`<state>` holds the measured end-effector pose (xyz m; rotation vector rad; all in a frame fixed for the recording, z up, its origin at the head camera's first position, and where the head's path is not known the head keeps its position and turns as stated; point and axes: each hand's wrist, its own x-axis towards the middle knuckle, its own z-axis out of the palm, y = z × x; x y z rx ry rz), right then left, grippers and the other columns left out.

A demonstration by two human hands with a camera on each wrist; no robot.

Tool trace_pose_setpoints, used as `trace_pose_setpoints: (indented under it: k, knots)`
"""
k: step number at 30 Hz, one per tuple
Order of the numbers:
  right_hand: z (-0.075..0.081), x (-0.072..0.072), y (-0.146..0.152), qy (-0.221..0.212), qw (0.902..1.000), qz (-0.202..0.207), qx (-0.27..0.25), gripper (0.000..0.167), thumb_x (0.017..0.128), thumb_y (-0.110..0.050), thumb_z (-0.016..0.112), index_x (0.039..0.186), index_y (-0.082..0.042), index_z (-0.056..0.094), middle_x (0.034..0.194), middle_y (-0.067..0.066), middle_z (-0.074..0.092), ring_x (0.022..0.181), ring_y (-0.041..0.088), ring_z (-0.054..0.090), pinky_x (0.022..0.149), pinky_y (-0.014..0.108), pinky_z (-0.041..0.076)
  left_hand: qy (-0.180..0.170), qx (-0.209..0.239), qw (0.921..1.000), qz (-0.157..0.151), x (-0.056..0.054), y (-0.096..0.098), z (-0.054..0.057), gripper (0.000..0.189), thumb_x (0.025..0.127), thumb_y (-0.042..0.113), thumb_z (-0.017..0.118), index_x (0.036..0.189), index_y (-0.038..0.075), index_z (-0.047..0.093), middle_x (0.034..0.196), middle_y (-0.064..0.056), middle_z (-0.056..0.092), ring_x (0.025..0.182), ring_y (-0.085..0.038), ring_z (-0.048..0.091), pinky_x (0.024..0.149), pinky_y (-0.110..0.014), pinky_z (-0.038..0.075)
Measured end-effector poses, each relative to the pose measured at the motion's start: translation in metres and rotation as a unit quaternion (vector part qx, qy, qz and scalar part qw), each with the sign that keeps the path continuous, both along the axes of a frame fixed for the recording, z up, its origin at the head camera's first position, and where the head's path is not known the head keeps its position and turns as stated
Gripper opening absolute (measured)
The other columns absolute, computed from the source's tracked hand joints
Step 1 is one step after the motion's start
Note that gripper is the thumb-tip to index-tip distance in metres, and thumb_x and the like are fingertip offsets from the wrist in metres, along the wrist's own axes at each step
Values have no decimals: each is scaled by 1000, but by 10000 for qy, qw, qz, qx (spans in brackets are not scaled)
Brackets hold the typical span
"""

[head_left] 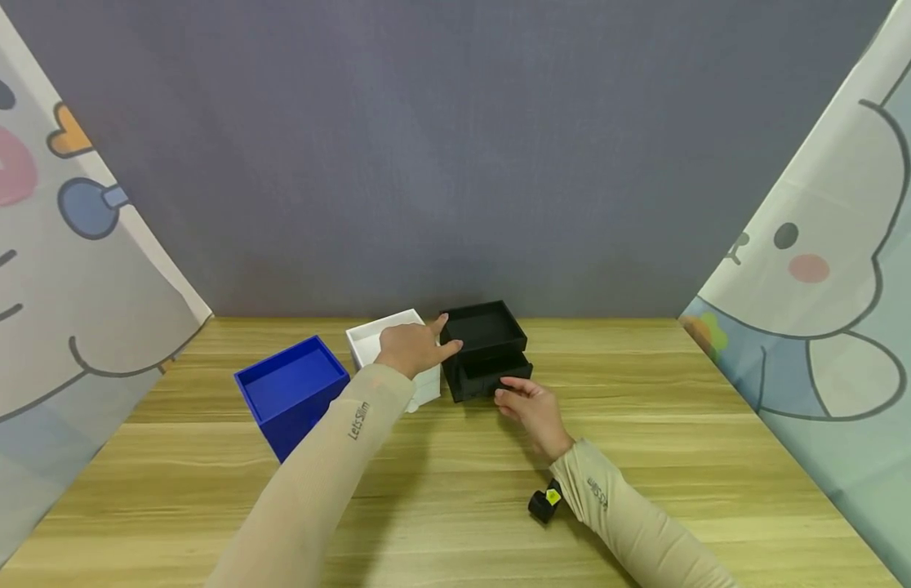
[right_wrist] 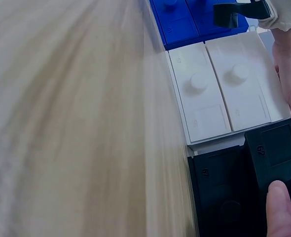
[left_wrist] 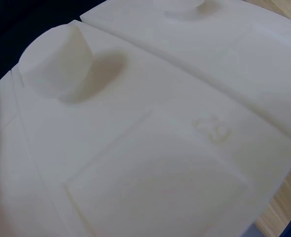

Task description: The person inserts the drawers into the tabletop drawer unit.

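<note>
A small black drawer box (head_left: 492, 327) with an open-topped tray stands near the back wall. Its drawer (head_left: 479, 385) is pulled partly out, standing proud of the lower drawer (right_wrist: 215, 185) beside it in the right wrist view. At the drawer's front, my right hand (head_left: 532, 415) pinches around the knob, which the fingers hide. My left hand (head_left: 410, 349) reaches over a white drawer box (head_left: 375, 328), its extended thumb and index finger touching the black box's left side. Up close, the left wrist view shows the white drawer fronts (left_wrist: 150, 163) with round knobs (left_wrist: 56, 61).
A blue drawer box (head_left: 294, 376) stands left of the white one, partly behind my left sleeve. Strapped at my right wrist is a black camera (head_left: 545, 502) with a yellow mark. The wooden table (head_left: 455, 506) ends at a grey back panel (head_left: 455, 163).
</note>
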<state>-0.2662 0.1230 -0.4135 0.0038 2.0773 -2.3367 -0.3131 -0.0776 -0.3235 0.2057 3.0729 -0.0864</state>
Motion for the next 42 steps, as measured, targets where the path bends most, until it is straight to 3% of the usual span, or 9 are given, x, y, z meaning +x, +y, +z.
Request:
trace_pose_setpoints:
  k: [22, 34, 42]
  knots:
    - [1, -4, -2, 27, 10000, 5, 38, 30, 88, 7, 62, 117, 13, 60, 89, 14, 70, 74, 11, 67, 69, 24, 53, -79, 24, 10000, 23, -1, 0, 1, 71, 92, 71, 30, 153, 34, 21, 44, 2, 36, 38, -10, 17, 41, -27, 18]
    - [1, -8, -2, 143, 9999, 72, -44, 31, 88, 7, 62, 118, 16, 58, 88, 14, 70, 71, 8, 67, 70, 24, 53, 28, -4, 10000, 24, -2, 1, -3, 71, 92, 71, 30, 152, 35, 22, 45, 2, 36, 37, -11, 17, 40, -27, 18]
    - [1, -14, -4, 54, 9999, 20, -115, 31, 88, 7, 63, 117, 15, 59, 88, 14, 70, 74, 13, 68, 69, 23, 53, 72, -14, 10000, 39, -2, 1, -3, 72, 91, 72, 29, 152, 35, 22, 46, 3, 37, 38, -11, 18, 40, -27, 19]
